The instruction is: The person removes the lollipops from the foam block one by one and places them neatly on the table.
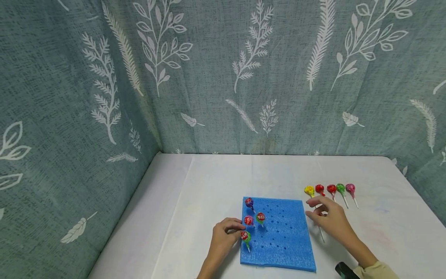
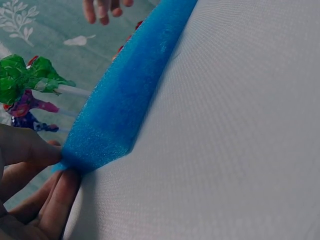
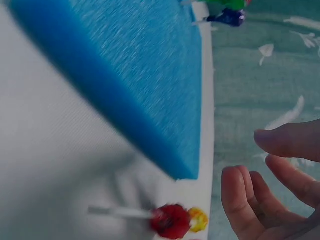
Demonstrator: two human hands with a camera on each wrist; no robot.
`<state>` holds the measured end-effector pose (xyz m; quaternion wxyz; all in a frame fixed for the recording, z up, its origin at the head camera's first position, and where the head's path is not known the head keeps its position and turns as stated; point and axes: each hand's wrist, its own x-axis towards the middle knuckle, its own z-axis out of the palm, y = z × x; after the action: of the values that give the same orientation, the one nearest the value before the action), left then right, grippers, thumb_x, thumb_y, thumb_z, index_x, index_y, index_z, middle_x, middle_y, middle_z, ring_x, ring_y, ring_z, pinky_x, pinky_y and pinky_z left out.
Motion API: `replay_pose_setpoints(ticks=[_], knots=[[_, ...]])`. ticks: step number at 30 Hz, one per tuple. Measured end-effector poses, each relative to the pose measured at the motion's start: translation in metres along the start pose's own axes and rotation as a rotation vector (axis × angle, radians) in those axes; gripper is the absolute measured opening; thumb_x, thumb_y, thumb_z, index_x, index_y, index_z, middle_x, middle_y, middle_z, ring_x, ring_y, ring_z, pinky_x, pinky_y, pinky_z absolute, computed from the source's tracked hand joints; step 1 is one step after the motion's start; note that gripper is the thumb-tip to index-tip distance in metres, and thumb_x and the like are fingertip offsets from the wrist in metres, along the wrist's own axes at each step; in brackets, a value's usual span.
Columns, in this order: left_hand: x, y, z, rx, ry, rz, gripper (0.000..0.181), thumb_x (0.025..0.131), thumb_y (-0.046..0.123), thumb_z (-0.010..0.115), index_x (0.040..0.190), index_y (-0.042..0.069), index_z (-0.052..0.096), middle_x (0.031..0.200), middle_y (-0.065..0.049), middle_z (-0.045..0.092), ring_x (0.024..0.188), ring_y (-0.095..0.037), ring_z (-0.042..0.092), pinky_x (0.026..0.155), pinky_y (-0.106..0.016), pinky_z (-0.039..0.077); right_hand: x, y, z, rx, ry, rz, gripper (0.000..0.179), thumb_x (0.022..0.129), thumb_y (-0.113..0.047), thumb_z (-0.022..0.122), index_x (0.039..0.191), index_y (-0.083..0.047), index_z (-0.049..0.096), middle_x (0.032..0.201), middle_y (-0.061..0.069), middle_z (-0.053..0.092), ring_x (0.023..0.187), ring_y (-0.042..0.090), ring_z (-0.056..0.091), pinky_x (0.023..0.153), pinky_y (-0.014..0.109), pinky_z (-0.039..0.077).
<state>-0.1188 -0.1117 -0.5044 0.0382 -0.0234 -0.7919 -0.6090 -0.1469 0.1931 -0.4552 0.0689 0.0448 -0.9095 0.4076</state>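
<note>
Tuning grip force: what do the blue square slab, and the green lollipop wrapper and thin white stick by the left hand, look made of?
Blue square slab: likely foam, mostly matte; grainy, holed surface.
Green lollipop wrapper: probably plastic film, glossy; crinkled, with highlights.
Thin white stick: looks smooth, straight; plastic or paper, unclear.

A grey-green curtain [image 1: 212, 104] with white leaf prints [image 1: 350, 119] hangs behind and to the left of the white surface [image 1: 202, 186].
</note>
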Motion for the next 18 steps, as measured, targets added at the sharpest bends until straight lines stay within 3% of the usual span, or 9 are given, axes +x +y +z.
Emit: replay_pose_setpoints(ticks=[5, 12, 18], knots=[[-0.003, 0.012, -0.002, -0.025, -0.004, -0.004, 0.014, 0.071, -0.012, 0.067, 0.081, -0.003, 0.073, 0.097, -0.017, 0.066, 0.089, -0.028, 0.065, 0.083, -0.036, 0.053, 0.0, -0.01, 0.003, 0.041, -0.027, -0.039, 0.028, 0.08, -0.009, 0.074, 0.104, -0.002, 0.063, 0.098, 0.013, 0.064, 0.079, 0.018, 0.06, 0.07, 0.025, 0.054], [0.002, -0.012, 0.002, -0.007, 0.019, 0.004, 0.018, 0.071, -0.008, 0.07, 0.082, 0.005, 0.075, 0.096, -0.006, 0.067, 0.087, -0.017, 0.065, 0.08, -0.026, 0.053, 0.0, -0.024, 0.012, 0.115, -0.056, -0.081, 0.026, 0.08, -0.007, 0.074, 0.102, -0.004, 0.063, 0.098, 0.012, 0.063, 0.079, 0.018, 0.06, 0.063, 0.021, 0.052], [0.002, -0.015, 0.003, -0.05, 0.02, 0.005, 0.018, 0.07, -0.008, 0.07, 0.082, 0.006, 0.075, 0.097, -0.007, 0.067, 0.088, -0.019, 0.065, 0.081, -0.027, 0.053, 0.0, -0.035, 0.022, 0.174, -0.079, -0.117, 0.024, 0.078, -0.004, 0.074, 0.1, -0.004, 0.063, 0.094, 0.012, 0.063, 0.075, 0.015, 0.06, 0.061, 0.022, 0.053]])
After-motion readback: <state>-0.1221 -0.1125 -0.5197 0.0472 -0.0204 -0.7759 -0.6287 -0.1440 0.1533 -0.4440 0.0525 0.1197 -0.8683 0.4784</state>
